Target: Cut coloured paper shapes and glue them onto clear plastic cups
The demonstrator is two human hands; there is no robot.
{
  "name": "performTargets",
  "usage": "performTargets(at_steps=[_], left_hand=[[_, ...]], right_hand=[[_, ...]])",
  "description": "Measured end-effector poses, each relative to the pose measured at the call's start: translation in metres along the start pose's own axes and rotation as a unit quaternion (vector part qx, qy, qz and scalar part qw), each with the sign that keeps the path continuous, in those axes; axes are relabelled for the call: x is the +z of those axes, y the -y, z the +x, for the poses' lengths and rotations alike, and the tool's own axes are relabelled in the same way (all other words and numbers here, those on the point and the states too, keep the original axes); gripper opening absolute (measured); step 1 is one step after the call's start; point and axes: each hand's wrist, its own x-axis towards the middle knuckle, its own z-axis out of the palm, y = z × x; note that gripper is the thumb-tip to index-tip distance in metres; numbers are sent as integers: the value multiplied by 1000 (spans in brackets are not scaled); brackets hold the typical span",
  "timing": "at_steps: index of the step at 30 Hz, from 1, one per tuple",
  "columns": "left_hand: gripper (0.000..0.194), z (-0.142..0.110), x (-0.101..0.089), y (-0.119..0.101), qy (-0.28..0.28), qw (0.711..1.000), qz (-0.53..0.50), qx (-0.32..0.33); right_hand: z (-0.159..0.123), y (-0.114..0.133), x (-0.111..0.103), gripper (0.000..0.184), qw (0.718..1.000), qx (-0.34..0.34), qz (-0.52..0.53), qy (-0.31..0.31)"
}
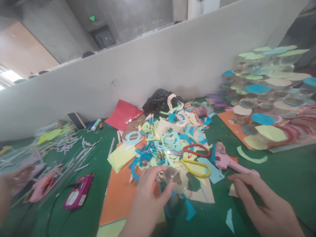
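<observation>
Our left hand (150, 194) pinches clear cup (172, 175); our right hand (268, 202) half-open by pink glue gun (228, 162), contact unclear. Scissors (182, 153), paper scraps (170, 129) crowd beyond. Green tabletop (95, 184), pale partition (123, 80).

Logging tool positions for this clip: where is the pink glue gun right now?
In the head view, the glue gun lies on the green table, right of the scissors, by the right hand's fingertips.
</observation>
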Motion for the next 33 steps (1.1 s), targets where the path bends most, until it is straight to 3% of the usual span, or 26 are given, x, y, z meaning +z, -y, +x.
performTargets(at_steps=[9, 16, 22, 25, 30, 31, 33], left_hand=[[25, -8, 3, -4, -4, 991, 79, 111], [24, -12, 7, -7, -58, 959, 162, 225], [41, -17, 7, -1, -137, 940, 181, 256], [42, -11, 3, 6, -206, 943, 159, 207], [30, 22, -7, 20, -267, 960, 35, -71], [30, 33, -8, 25, -270, 956, 4, -111], [34, 60, -12, 42, -267, 953, -62, -130]], right_hand=[[-4, 2, -1, 25, 1000, 7, 3, 10], [-13, 4, 6, 20, 999, -11, 31, 28], [-27, -5, 29, 18, 998, -50, 27, 35], [-32, -6, 41, 17, 996, -89, 11, 29], [-35, -6, 52, 14, 988, -149, 17, 19], [-35, -7, 53, 14, 989, -147, 19, 16], [-35, -9, 54, 14, 990, -139, 20, 11]])
